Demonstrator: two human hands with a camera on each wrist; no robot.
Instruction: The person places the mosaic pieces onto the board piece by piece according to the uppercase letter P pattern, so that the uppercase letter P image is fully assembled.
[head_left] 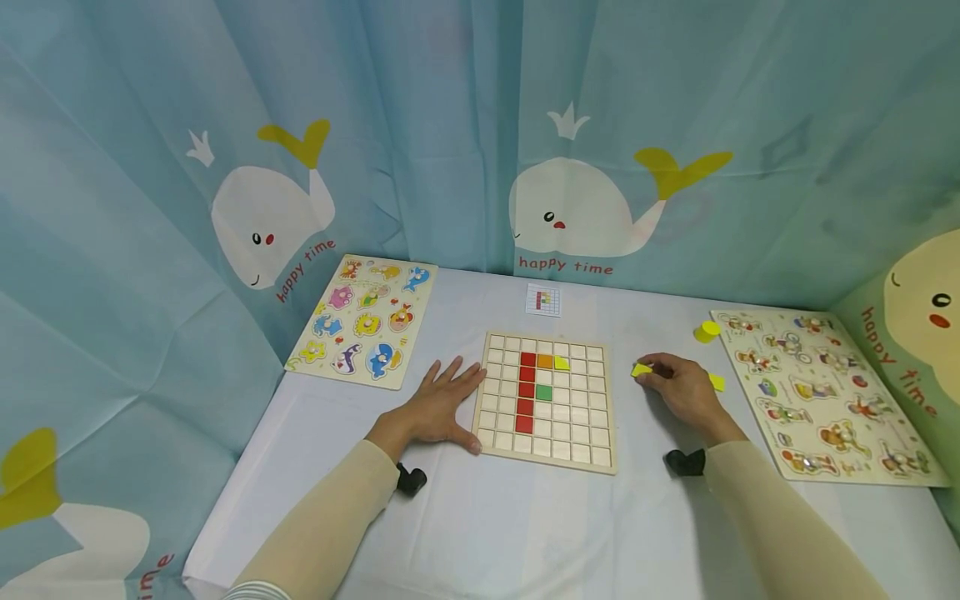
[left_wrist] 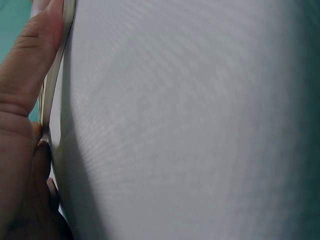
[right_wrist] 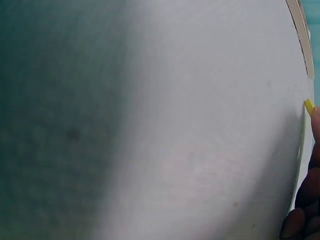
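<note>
A wooden grid board (head_left: 543, 458) lies on the table between the two hands. On it sit several red square tiles (head_left: 526, 390) in a column, an orange tile (head_left: 547, 361), a green tile (head_left: 543, 392) and a yellow piece (head_left: 561, 363) that fills only part of its cell. My left hand (head_left: 435, 407), fingers spread, rests at the board's left edge. To the right of the board, my right hand (head_left: 681, 390) pinches a small yellow tile (head_left: 641, 369) between thumb and fingers; its exact shape is unclear. Another yellow piece (head_left: 716, 382) lies partly hidden behind that hand.
A small pattern card (head_left: 543, 300) lies beyond the board. A short yellow stack (head_left: 707, 332) stands beside the right-hand knob puzzle (head_left: 825, 392) with figures. An animal knob puzzle (head_left: 363, 321) lies at the left. Whale-print curtains (head_left: 465, 167) surround the table.
</note>
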